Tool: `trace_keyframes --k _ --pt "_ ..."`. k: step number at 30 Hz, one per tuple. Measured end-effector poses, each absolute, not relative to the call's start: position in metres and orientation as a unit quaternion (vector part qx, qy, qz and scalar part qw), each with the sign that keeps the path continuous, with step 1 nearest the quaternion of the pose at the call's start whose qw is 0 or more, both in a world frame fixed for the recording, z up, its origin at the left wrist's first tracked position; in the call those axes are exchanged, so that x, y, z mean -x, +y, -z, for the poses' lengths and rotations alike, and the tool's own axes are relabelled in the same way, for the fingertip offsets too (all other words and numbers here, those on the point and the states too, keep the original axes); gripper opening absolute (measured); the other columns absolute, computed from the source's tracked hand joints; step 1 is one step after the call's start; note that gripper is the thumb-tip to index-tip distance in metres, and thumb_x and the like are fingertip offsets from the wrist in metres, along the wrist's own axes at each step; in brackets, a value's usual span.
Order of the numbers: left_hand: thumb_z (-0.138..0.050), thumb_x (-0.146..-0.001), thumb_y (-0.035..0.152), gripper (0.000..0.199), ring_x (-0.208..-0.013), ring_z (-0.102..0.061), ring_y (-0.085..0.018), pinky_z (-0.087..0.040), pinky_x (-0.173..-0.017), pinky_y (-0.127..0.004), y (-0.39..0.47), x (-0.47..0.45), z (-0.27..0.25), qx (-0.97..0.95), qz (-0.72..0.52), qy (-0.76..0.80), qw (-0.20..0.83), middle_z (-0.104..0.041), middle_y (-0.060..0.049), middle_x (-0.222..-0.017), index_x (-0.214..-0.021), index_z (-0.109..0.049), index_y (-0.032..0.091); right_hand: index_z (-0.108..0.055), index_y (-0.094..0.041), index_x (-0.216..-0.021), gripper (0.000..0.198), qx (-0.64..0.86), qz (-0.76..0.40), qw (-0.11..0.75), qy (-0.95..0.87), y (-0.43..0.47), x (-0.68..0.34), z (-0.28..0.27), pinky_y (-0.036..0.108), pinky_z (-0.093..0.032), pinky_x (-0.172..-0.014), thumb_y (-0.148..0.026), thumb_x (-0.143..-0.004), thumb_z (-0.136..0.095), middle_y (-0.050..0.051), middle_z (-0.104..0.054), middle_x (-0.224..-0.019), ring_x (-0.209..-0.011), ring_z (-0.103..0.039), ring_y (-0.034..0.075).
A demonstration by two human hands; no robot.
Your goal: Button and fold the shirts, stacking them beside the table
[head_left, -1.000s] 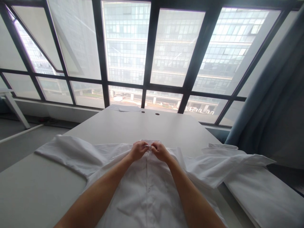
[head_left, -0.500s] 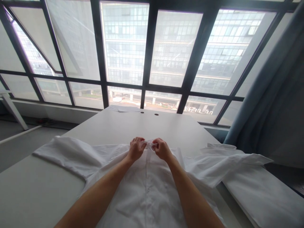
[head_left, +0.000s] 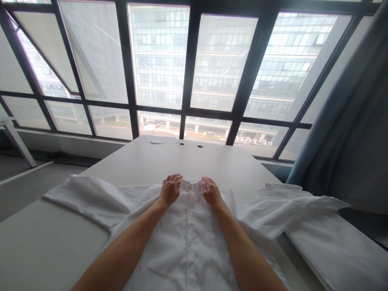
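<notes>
A white button-up shirt (head_left: 194,242) lies front side up, its button placket running down the middle and both sleeves spread out to the sides. At its top, the collar (head_left: 185,185) stands up between my hands. My left hand (head_left: 170,190) is closed on the collar's left side, fingers curled over the edge. On the other side, my right hand (head_left: 211,191) pinches the collar's right part between thumb and fingers. Both forearms reach across the shirt front. The fingertips are partly hidden by the cloth and the hands.
Beneath the shirt is a white table (head_left: 209,161) with two round dark holes near its far edge. Papers (head_left: 160,140) lie at the far left corner. Folded white cloth (head_left: 336,246) is at the right. A blue-grey curtain (head_left: 339,105) hangs at right, before tall windows (head_left: 224,60).
My hands have moved apart from the collar's middle, the left one leftward and the right one rightward. More of the collar front now shows between them.
</notes>
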State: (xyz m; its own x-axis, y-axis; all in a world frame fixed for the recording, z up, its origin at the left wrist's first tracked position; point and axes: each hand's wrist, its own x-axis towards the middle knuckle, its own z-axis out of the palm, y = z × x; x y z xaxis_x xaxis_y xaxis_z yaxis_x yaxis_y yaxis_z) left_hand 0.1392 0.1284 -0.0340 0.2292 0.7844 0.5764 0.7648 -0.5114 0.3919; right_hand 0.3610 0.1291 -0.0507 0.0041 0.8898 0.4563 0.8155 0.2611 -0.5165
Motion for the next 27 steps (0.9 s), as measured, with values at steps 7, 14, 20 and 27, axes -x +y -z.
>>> trace_keyframes --k 7,14,20,27 --pt "-0.05 -0.091 0.016 0.032 -0.113 -0.056 -0.025 -0.032 -0.109 -0.049 0.145 -0.128 0.022 -0.841 -0.262 0.473 -0.008 -0.067 -0.007 -0.115 -0.116 -0.069 0.026 -0.059 -0.018 -0.135 0.051 0.627 -0.053 0.325 -0.706 0.137 -0.371 0.049 0.034 -0.038 -0.11 -0.011 -0.086 -0.048 0.013 -0.053 -0.139 -0.126 -0.051 0.022" --pt "-0.068 -0.079 0.04 0.018 -0.124 -0.05 -0.03 -0.032 -0.108 -0.051 0.191 -0.103 -0.007 -0.889 -0.112 0.433 0.097 -0.059 -0.007 -0.133 -0.087 -0.07 0.023 -0.076 -0.019 -0.083 0.021 0.573 -0.062 0.184 -0.796 0.148 -0.386 -0.02 0.026 -0.048 -0.087 -0.006 -0.075 -0.061 0.01 -0.066 -0.108 -0.094 -0.062 0.019" --pt "-0.071 -0.069 0.049 0.032 -0.079 -0.063 -0.02 -0.049 -0.073 -0.029 0.226 -0.103 0.0 -0.856 -0.146 0.432 0.244 -0.068 0.0 -0.078 -0.08 -0.062 0.02 -0.071 -0.02 -0.064 0.01 0.59 -0.065 0.098 -0.799 0.149 -0.392 -0.058 0.022 -0.04 -0.053 -0.011 -0.064 -0.069 0.001 -0.063 -0.062 -0.056 -0.055 0.014" --pt "-0.074 -0.071 0.034 0.035 -0.074 -0.064 -0.019 -0.05 -0.065 -0.027 0.24 -0.123 -0.01 -0.824 -0.213 0.482 0.208 -0.067 0.0 -0.079 -0.099 -0.06 0.018 -0.068 -0.017 -0.1 0.021 0.624 -0.02 0.176 -0.761 0.164 -0.385 -0.05 0.025 -0.044 -0.068 -0.013 -0.081 -0.06 0.008 -0.072 -0.092 -0.08 -0.063 0.018"
